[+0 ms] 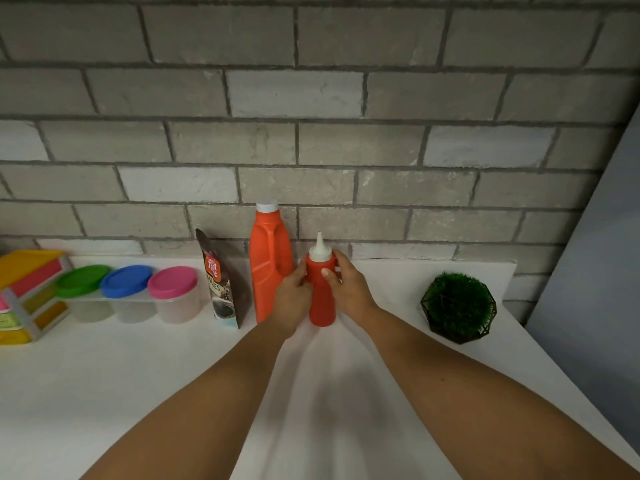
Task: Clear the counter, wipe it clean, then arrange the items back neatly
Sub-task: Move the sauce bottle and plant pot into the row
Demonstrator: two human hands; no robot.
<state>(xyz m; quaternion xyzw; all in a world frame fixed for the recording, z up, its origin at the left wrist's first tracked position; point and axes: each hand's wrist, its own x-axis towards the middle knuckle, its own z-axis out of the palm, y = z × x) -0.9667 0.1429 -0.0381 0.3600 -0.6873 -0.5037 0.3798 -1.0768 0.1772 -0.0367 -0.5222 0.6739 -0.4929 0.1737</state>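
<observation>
The white counter runs along its back edge against a grey brick wall. A tall orange jug stands at the middle of that back edge. A green plant sits near the right edge, and a stack of coloured boxes at the left edge. Three lidded tubs and a dark pouch line up between the boxes and the jug. The red squeeze bottle stands upright just beside the jug, with the left hand and right hand both curled round it
</observation>
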